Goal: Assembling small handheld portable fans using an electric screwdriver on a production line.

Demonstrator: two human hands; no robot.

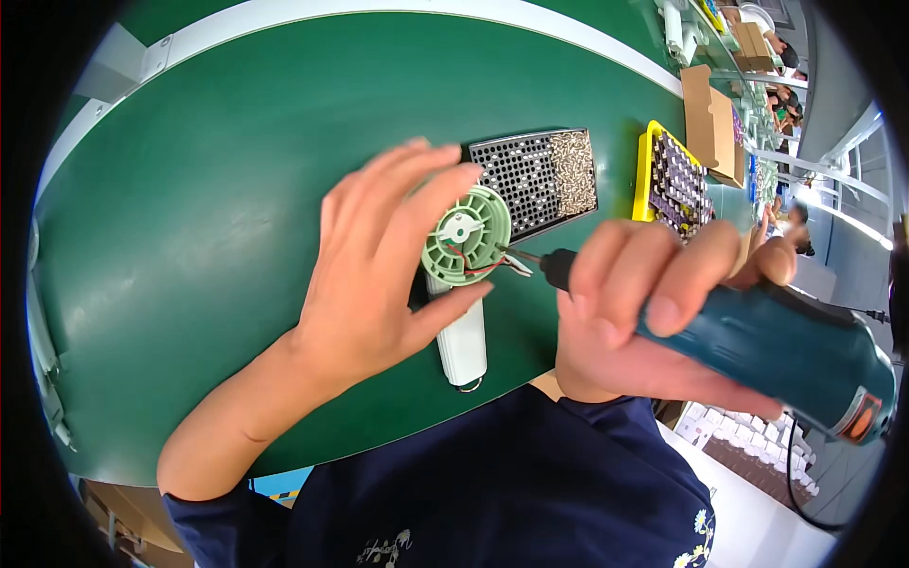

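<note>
My left hand [365, 251] curves around a light green round fan housing [485, 213], with the fingers on its far side and the thumb at its near edge. Radial ribs, a pale centre piece and thin red and dark wires show inside the housing. Below it a white handle [462, 346] with a small ring at its end points toward me. In my right hand [644, 293] is a teal electric screwdriver [776, 346], its fingers wrapped round the body. The thin bit points left, its tip at the housing's right rim beside the wires.
Just beyond the housing lies a black perforated screw tray [511, 170] with a pile of small screws [573, 175] at its right end. Farther right are a yellow bin [646, 166] of dark and light parts and an open cardboard box [715, 128]. A white rail edges the green table [218, 189].
</note>
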